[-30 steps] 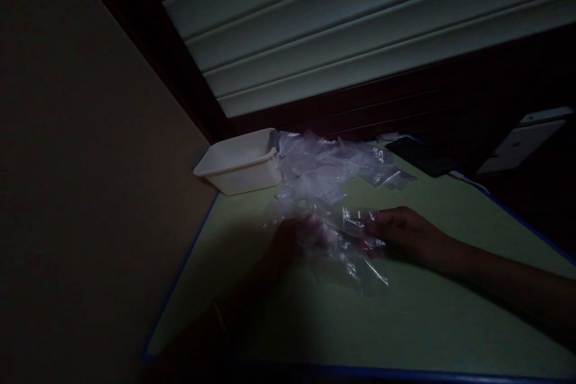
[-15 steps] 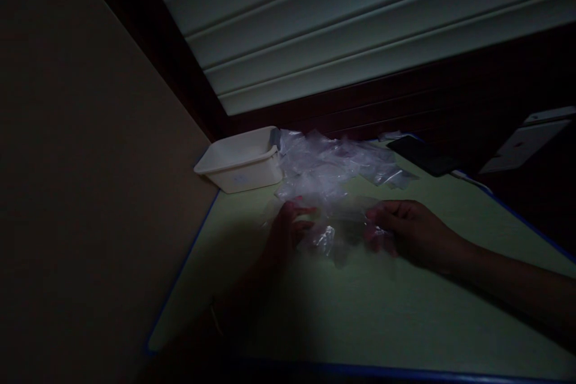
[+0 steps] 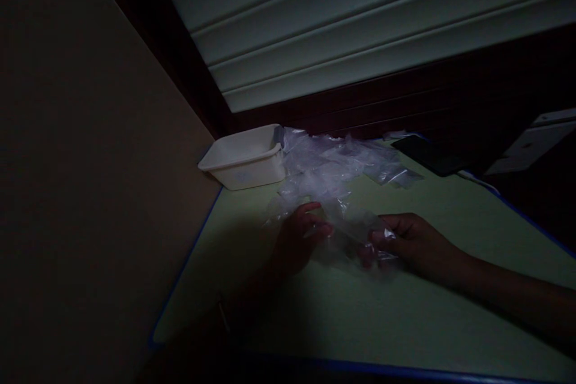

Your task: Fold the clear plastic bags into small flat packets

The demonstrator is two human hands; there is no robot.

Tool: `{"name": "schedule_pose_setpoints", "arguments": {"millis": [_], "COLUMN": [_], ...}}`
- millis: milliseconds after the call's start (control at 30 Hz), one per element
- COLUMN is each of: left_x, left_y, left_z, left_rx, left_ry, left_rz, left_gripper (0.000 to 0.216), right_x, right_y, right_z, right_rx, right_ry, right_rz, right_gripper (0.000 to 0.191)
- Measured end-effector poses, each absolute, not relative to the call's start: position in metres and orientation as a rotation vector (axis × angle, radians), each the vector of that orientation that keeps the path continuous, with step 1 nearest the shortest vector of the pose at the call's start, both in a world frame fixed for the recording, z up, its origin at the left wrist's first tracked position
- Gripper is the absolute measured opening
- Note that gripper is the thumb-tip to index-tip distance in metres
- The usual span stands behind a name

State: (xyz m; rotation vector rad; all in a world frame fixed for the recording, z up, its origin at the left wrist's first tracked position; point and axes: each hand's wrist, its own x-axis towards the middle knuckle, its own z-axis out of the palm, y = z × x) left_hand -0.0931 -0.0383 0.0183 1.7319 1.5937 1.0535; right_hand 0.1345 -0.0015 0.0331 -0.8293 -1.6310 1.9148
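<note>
My right hand (image 3: 416,243) is closed on a clear plastic bag (image 3: 348,240), its thumb on top of the crumpled film. The bag stretches leftward over the table, low above its surface. At the bag's left end is my left hand (image 3: 299,237), with one finger raised and apart while the lower fingertips pinch the film. Dim light and the see-through plastic blur where the fingers meet it. Just beyond both hands lies a loose pile of clear plastic bags (image 3: 324,162).
A white plastic bin (image 3: 252,171) stands at the back left of the pale green, blue-edged table (image 3: 382,330). A dark phone (image 3: 427,155) lies at the back right, near a white cable (image 3: 479,181). A wall rises on the left and a slatted panel behind.
My left hand has shifted right and slightly nearer, closer to my right hand. The bag between them is more bunched and sits lower. My right hand keeps its hold.
</note>
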Motion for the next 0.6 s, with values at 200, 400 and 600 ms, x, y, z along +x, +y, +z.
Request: {"name": "schedule_pose_setpoints", "arguments": {"millis": [200, 400, 600], "left_x": [-0.104, -0.116, -0.121], "left_y": [-0.030, -0.020, -0.021], "left_z": [0.018, 0.014, 0.011], "left_rx": [1.263, 0.995, 1.087], "left_ry": [1.542, 1.472, 1.455], "left_rz": [1.204, 1.339, 1.350], "left_gripper": [0.039, 0.046, 0.048], "right_x": [0.139, 0.144, 0.153], "right_y": [0.004, 0.005, 0.010], "right_z": [0.031, 0.031, 0.032], "right_rx": [-0.831, -0.843, -0.813], "right_ry": [-1.788, -1.984, -2.228], "right_rz": [1.812, 1.910, 1.946], "right_gripper": [0.042, 0.048, 0.048]}}
